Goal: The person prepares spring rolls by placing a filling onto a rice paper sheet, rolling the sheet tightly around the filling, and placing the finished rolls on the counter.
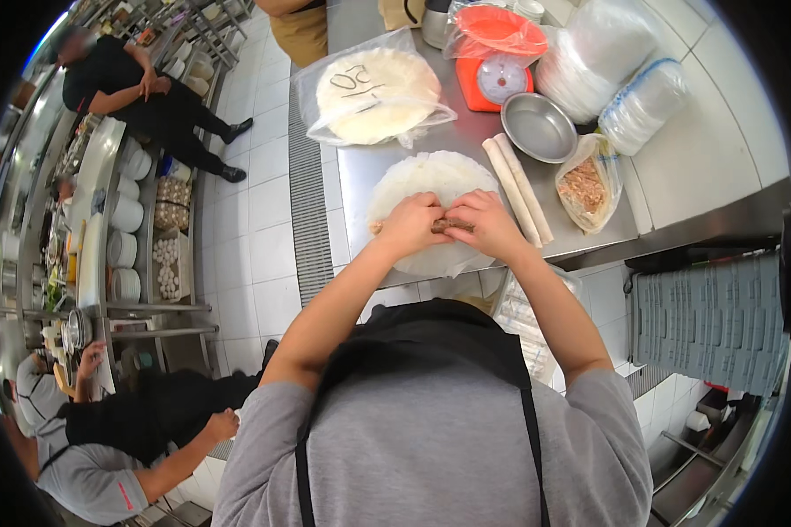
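Note:
A pile of thin, round white wrapper sheets [435, 172] lies before me at the front edge of the steel table. Across it runs a narrow line of brownish filling [453, 226], partly hidden by my hands. My left hand [409, 222] has its fingertips bent onto the filling, and a pinkish bit pokes out at its left side. From the right, my right hand [486, 222] pinches the same line, fingertips close to the left ones. Two long pale rolls [517, 191] lie side by side just right of the pile. Beyond them sits a plastic bag of minced filling [586, 181].
A steel bowl [539, 127] stands near an orange dial scale [494, 79]. Bagged round wrappers [379, 92] lie at the back left, plastic bag rolls [643, 105] at the right. Below the edge are a tray of wrapped items [530, 316] and stacked grey crates [705, 323]. Other people stand leftward.

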Tool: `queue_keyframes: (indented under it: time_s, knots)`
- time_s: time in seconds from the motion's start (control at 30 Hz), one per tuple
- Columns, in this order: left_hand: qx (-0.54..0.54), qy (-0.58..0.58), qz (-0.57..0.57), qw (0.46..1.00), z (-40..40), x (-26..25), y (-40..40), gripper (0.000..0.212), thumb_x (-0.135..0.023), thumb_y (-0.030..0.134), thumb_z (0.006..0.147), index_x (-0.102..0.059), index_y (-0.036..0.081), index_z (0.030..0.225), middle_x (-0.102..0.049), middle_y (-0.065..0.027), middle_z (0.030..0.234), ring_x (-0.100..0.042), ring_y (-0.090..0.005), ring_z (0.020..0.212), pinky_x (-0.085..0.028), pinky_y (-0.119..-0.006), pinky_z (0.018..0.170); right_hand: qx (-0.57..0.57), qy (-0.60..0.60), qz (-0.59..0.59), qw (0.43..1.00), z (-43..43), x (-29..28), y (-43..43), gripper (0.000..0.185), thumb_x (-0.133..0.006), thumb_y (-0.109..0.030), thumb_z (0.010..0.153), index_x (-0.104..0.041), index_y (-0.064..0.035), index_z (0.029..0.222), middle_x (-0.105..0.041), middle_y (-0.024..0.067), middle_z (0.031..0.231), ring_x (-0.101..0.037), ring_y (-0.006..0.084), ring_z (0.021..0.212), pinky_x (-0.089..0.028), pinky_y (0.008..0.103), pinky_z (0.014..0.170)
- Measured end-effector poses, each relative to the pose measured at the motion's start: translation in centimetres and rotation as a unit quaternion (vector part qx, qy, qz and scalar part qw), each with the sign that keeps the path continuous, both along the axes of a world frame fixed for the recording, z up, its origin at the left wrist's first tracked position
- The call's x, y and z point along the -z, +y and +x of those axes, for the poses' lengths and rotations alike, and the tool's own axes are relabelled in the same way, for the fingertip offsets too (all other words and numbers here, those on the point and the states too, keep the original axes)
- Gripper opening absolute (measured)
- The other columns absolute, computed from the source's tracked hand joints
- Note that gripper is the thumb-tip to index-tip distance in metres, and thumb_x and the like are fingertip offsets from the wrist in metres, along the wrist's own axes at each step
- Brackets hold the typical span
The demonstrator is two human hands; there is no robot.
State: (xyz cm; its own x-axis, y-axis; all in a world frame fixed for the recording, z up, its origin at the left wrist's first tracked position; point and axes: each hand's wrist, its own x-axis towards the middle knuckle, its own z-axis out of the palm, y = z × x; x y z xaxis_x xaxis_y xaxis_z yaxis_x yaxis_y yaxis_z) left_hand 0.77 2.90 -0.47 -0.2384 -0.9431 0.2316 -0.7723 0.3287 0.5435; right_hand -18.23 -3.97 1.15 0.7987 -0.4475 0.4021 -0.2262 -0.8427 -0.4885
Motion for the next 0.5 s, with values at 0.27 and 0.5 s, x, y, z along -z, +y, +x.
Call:
queue_keyframes:
  time_s: [0.27, 0.5]
  knots:
    - [0.013, -0.039, -0.038, 0.998, -0.9, 0.6, -0.6, 0.035, -0.079, 0.034, 0.065, -0.071, 0.011, 0.090, -0.061, -0.0058, 0.085, -0.059, -0.0252, 0.083, -0.047, -0.039, 0.073, 0.013, 0.000, -0.026, 1.000, -1.4, 1.4, -0.5, 0.013, -0.074, -0.016, 0.071, -0.069, -0.0124, 0.082, -0.063, -0.0025, 0.088, -0.055, 0.0180, 0.089, -0.039, 0.0339, 0.082]
    - [-0.029, -0.052, -0.073, 0.995, -2.1, 0.2, -0.7, 0.026, -0.074, 0.032, 0.071, -0.072, 0.015, 0.090, -0.061, -0.0020, 0.086, -0.060, -0.0225, 0.085, -0.046, -0.038, 0.074, 0.048, 0.008, -0.037, 0.998, -2.6, 1.6, -0.7, 0.008, -0.072, -0.018, 0.072, -0.068, -0.0133, 0.078, -0.063, -0.0039, 0.088, -0.055, 0.0182, 0.088, -0.039, 0.0346, 0.081]
